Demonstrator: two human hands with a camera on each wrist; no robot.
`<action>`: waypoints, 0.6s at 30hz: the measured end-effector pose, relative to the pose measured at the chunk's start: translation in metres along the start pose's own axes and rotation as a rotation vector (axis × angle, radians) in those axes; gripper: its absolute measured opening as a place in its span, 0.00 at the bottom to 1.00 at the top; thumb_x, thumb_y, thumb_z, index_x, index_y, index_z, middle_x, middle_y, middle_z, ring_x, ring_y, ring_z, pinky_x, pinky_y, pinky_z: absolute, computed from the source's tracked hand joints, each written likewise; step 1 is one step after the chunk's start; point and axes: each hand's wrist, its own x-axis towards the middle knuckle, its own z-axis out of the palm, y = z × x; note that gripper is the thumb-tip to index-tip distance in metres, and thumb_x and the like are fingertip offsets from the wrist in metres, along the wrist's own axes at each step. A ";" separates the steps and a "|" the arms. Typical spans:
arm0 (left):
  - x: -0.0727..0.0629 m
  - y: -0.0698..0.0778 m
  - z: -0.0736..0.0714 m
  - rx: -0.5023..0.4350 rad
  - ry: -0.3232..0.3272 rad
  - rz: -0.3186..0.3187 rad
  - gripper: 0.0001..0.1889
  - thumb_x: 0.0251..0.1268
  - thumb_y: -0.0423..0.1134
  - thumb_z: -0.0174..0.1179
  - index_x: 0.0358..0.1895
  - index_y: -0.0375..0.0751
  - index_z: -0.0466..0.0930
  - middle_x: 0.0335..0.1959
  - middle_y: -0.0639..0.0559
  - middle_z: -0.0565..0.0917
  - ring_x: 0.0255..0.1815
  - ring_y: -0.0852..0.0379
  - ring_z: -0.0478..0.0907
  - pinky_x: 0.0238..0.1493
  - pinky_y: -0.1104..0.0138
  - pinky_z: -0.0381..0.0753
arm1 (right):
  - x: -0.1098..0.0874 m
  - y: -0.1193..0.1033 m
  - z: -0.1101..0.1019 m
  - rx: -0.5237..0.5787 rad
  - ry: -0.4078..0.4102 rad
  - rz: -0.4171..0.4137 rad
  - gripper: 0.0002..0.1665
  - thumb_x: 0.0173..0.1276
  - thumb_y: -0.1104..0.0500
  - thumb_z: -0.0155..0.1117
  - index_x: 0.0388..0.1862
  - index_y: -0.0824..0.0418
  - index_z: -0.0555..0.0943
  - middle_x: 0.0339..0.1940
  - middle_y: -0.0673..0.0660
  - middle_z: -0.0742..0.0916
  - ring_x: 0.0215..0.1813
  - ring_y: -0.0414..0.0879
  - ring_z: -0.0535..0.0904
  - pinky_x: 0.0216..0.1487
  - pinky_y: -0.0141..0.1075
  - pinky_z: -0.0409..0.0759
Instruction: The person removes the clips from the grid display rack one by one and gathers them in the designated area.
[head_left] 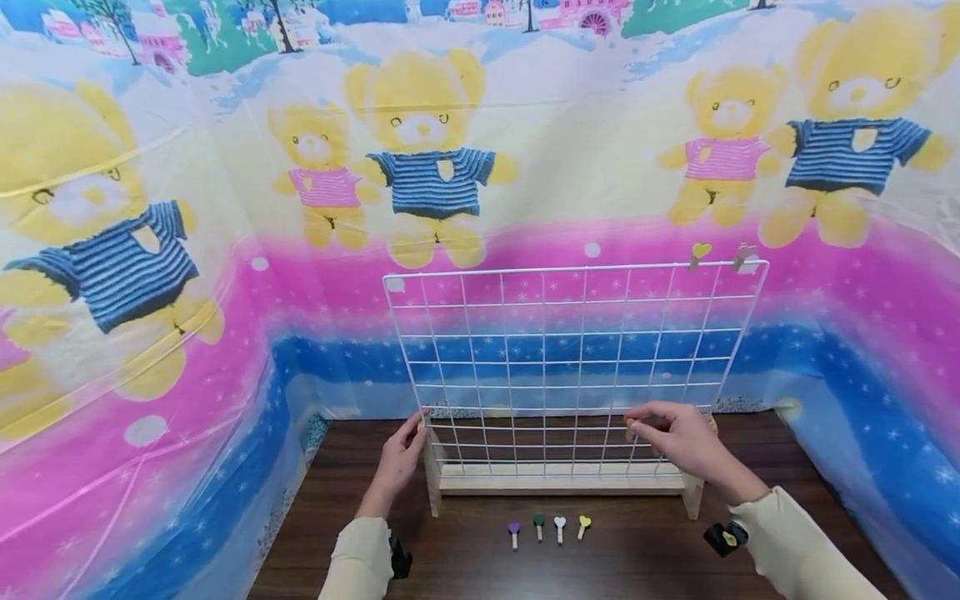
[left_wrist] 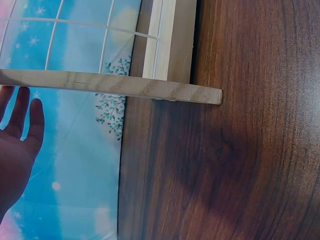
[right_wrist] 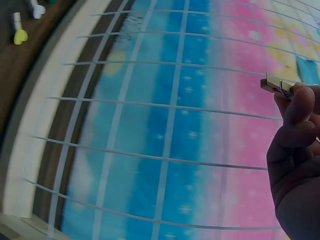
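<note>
A white wire grid (head_left: pixel 577 269) stands upright in a wooden base (head_left: pixel 562 483). At its left side my left hand (head_left: pixel 401 454) touches the wooden upright (left_wrist: pixel 165 90); in the left wrist view its fingers (left_wrist: pixel 36 125) reach up to the wood, nearly straight. My right hand (head_left: pixel 678 433) pinches a small wooden clothespin (right_wrist: pixel 277 85) between thumb and fingertips, in front of the lower right of the grid. Two clothespins are clipped on the grid's top wire near the right corner: one with a yellow heart (head_left: pixel 701 252), one with a pale heart (head_left: pixel 744 257).
On the dark wooden table (head_left: pixel 450 567), before the base, lie heart clothespins in a row: purple (head_left: pixel 513 533), green (head_left: pixel 539 527), white (head_left: pixel 559 530) and yellow (head_left: pixel 584 526). A printed teddy-bear cloth (head_left: pixel 562 183) hangs behind the grid and along both sides.
</note>
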 end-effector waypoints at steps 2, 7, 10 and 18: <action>0.000 0.000 0.000 -0.013 0.001 0.011 0.21 0.74 0.43 0.49 0.68 0.47 0.68 0.63 0.38 0.71 0.59 0.44 0.71 0.54 0.49 0.72 | -0.003 0.006 0.006 0.007 -0.019 0.019 0.12 0.69 0.50 0.61 0.46 0.51 0.84 0.19 0.48 0.81 0.16 0.43 0.71 0.16 0.35 0.69; 0.001 -0.002 0.000 -0.030 0.002 0.022 0.21 0.73 0.42 0.50 0.67 0.49 0.69 0.64 0.40 0.71 0.58 0.45 0.72 0.53 0.50 0.72 | -0.011 0.020 0.021 0.032 -0.053 0.044 0.10 0.68 0.52 0.61 0.45 0.52 0.83 0.15 0.48 0.78 0.16 0.43 0.71 0.15 0.34 0.67; 0.001 -0.002 0.000 -0.021 0.004 0.026 0.21 0.73 0.42 0.50 0.67 0.48 0.69 0.63 0.40 0.71 0.58 0.45 0.72 0.53 0.52 0.73 | -0.015 0.029 0.030 0.034 -0.078 0.037 0.10 0.68 0.54 0.62 0.45 0.53 0.84 0.18 0.47 0.79 0.15 0.41 0.70 0.14 0.34 0.67; 0.002 -0.002 0.000 -0.019 0.012 0.044 0.21 0.73 0.40 0.50 0.66 0.43 0.70 0.62 0.37 0.72 0.58 0.43 0.72 0.53 0.52 0.73 | -0.027 0.059 0.059 0.044 -0.124 0.086 0.08 0.66 0.54 0.64 0.41 0.54 0.84 0.31 0.50 0.84 0.16 0.37 0.69 0.15 0.33 0.68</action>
